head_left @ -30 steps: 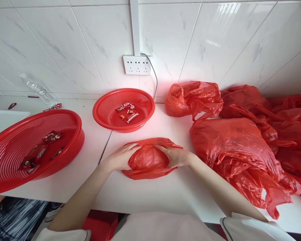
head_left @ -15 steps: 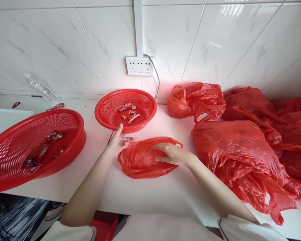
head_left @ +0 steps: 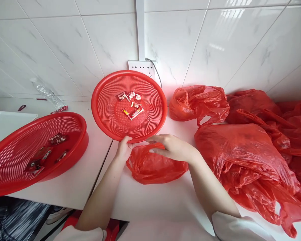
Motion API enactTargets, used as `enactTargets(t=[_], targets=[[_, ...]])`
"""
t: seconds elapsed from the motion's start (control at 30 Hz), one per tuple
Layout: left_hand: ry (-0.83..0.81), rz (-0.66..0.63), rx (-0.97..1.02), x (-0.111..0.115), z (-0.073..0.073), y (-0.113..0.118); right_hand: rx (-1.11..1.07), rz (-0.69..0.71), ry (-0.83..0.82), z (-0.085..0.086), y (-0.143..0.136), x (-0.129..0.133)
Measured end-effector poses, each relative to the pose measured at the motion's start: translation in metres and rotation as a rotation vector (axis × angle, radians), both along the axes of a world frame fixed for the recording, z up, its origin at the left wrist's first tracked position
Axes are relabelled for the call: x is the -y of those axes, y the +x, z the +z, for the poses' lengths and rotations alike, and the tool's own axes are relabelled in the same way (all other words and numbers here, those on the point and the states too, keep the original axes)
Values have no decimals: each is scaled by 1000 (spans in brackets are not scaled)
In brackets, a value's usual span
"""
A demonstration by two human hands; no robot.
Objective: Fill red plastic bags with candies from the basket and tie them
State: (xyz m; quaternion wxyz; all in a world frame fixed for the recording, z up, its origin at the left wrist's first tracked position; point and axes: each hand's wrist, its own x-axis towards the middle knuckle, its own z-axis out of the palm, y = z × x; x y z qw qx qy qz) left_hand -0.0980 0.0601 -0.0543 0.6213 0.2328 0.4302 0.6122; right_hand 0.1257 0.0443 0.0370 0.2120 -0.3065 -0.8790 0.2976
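Note:
A round red plastic colander (head_left: 102, 97) is tipped up towards me, its back edge raised in front of the wall socket. My left hand (head_left: 124, 149) grips its near rim, thumb on top. Several small wrapped snacks (head_left: 136, 112) lie on the colander's floor. My right hand (head_left: 165, 144), fingers stretched and apart, hovers just below the rim on the right and holds nothing. Beneath it an open red plastic bag (head_left: 158, 170) lies on the white table, its mouth facing up; part of it is hidden by the hand.
On the left a larger red colander (head_left: 84, 137) holds several wrapped snacks. Behind it lie a clear plastic bottle (head_left: 48, 95) and a white tray (head_left: 12, 122). Full red plastic bags (head_left: 238, 144) crowd the right side. A socket strip (head_left: 141, 67) is on the tiled wall.
My left hand has taken hold of the middle colander's rim, and the colander has tilted towards me. My right hand has come up out of the bag's mouth towards the rim.

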Motion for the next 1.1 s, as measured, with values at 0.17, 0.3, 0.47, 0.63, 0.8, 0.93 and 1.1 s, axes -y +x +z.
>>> enactTargets(t=[0.17, 0.3, 0.47, 0.63, 0.8, 0.93, 1.1], targets=[[9, -70, -37, 9, 5, 2, 12, -99, 31, -14, 7, -15], [13, -117, -61, 12, 3, 5, 75, -233, 97, -23, 13, -26], [-31, -177, -117, 14, -8, 7, 133, -385, 207, -37, 14, -39], [-16, -241, -142, 18, -7, 9, 240, -380, 314, -57, 4, -51], [-6, -283, -114, 18, -5, 10, 216, -404, 223, -68, -3, -54], [-13, -219, -117, 15, -6, 8, -285, -408, -234, -60, 1, -53], [44, -194, -99, 11, -1, 5, -767, -153, -871, -52, 4, -51]])
